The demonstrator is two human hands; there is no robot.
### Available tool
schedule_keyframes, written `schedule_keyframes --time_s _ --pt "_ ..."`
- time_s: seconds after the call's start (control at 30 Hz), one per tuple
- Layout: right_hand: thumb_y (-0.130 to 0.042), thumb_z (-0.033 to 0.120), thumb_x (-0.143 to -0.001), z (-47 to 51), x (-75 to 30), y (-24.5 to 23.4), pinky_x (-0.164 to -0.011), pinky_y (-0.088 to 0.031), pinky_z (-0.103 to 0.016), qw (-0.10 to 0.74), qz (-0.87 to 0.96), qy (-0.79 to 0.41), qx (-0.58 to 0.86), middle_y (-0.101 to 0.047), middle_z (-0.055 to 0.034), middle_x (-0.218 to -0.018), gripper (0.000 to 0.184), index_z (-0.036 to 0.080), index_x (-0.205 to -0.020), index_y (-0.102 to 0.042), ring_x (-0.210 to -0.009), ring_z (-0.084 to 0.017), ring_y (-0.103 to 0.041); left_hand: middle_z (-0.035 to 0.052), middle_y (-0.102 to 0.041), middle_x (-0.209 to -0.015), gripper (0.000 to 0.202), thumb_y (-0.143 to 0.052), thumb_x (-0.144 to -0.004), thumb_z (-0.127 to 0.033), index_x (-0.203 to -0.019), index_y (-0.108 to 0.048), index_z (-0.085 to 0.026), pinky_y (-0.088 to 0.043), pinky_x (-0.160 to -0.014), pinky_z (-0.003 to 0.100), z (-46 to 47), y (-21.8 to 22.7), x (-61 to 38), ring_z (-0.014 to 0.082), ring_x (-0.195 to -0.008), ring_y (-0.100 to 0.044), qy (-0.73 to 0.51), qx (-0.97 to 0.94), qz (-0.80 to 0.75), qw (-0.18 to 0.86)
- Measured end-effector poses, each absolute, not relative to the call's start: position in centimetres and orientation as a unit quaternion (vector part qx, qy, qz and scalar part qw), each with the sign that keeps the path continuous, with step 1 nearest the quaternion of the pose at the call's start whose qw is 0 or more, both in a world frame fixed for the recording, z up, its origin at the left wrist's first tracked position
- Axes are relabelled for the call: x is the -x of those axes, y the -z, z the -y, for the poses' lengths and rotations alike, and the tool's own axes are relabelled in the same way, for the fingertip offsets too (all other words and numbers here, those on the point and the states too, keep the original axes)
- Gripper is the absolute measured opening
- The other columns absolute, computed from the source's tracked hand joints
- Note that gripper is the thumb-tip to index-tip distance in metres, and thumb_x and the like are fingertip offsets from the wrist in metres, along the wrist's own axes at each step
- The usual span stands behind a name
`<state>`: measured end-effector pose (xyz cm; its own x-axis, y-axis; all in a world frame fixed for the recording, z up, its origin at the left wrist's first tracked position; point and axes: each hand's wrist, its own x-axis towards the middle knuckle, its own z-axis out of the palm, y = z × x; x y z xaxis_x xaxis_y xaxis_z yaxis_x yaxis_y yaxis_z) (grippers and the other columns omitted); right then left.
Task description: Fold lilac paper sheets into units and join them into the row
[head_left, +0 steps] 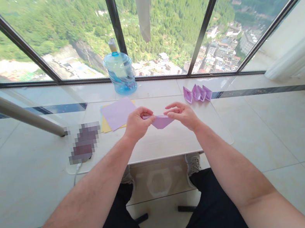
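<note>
Small marks are showing low on the blue water jug point(120, 74) by the window point(169, 8), but from here I can't read them. The pale table point(161, 146) is standing on glossy floor tiles point(284, 126), green hills and rooftops spreading beyond the glass. Above the table's middle, the fingers of the left hand point(139, 123) are pinching one end of a folded purple paper point(160, 122); those of the right hand point(184, 115) are hanging parted at its other end. Loose sheets point(119, 114) are lying beyond the left hand, purple folded shapes point(197, 93) beyond the right.
</note>
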<state>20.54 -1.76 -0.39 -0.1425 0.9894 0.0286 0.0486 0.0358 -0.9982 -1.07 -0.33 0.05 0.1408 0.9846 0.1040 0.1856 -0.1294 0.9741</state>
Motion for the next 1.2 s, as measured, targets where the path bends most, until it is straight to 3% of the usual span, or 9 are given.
schedule_keyframes --time_s 0.17,0.37,0.63,0.87,1.2 --pt "-0.080 0.041 -0.070 1.88 -20.26 0.15 -0.070 -0.054 -0.032 0.401 0.614 -0.442 0.517 -0.078 -0.0082 -0.085 0.031 0.017 -0.090 -0.080 -0.079 -0.022 -0.070 0.0012 -0.072 -0.074 0.019 -0.078 -0.068 -0.030 -0.080 -0.069 -0.018 -0.052 -0.066 0.028 0.82 -0.17 0.58 0.0158 -0.069 -0.064 -0.440 -0.624 -0.474 0.439" --pt "-0.076 0.035 -0.072 2.11 -20.21 -0.14 -0.059 -0.046 -0.027 0.385 0.630 -0.426 0.523 -0.074 -0.0035 -0.071 0.020 0.016 -0.078 -0.079 -0.065 -0.016 -0.062 0.0016 -0.072 -0.071 0.029 -0.083 -0.062 -0.029 -0.082 -0.068 -0.016 -0.053 -0.061 0.029 0.91 -0.36 0.41 0.0150 -0.062 -0.064 -0.453 -0.552 -0.454 0.533" --pt "-0.074 0.032 -0.071 2.19 -19.95 -0.23 -0.059 -0.045 -0.026 0.403 0.622 -0.403 0.536 -0.072 -0.0027 -0.068 0.017 0.016 -0.076 -0.077 -0.063 -0.014 -0.060 0.0065 -0.075 -0.078 0.037 -0.089 -0.056 -0.027 -0.082 -0.066 -0.013 -0.060 -0.078 0.038 0.86 -0.18 0.59 0.0175 -0.070 -0.070 -0.468 -0.437 -0.425 0.640" --pt "-0.074 0.032 -0.070 2.24 -19.90 -0.15 -0.060 -0.046 -0.027 0.411 0.618 -0.406 0.533 -0.072 -0.0032 -0.068 0.016 0.016 -0.074 -0.077 -0.064 -0.015 -0.060 0.0089 -0.075 -0.081 0.037 -0.090 -0.055 -0.024 -0.081 -0.066 -0.012 -0.061 -0.079 0.038 0.76 -0.17 0.58 0.0193 -0.076 -0.072 -0.467 -0.397 -0.428 0.664" --pt "-0.075 0.033 -0.069 2.17 -19.94 0.04 -0.061 -0.048 -0.028 0.415 0.617 -0.405 0.532 -0.073 -0.0038 -0.070 0.017 0.017 -0.075 -0.077 -0.065 -0.016 -0.062 0.0086 -0.074 -0.083 0.025 -0.083 -0.063 -0.021 -0.080 -0.068 -0.011 -0.061 -0.084 0.039 0.71 -0.01 0.79 0.0185 -0.079 -0.072 -0.460 -0.372 -0.421 0.688"
